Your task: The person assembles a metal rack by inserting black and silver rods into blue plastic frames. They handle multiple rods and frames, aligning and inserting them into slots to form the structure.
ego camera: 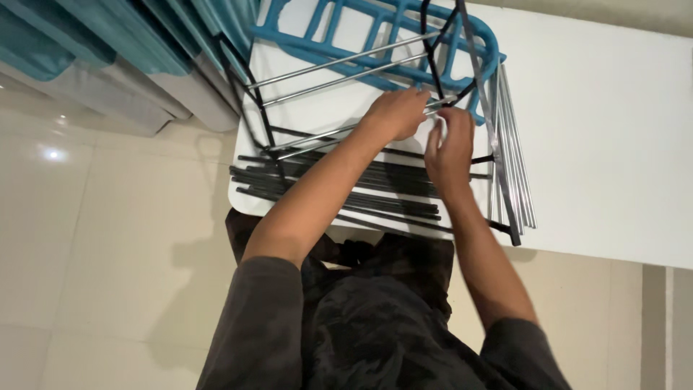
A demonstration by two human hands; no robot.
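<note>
Head camera looks steeply down, close over the white table [599, 144].

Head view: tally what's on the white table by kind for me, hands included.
Hands: 2, left hand and right hand, both at one silver rod.
Blue plastic frame: 1.
Pile of black rods: 1, rods too crowded to count.
Bundle of silver rods: 1, also too tight to count.
White table: 1.
Total: 6.
</note>
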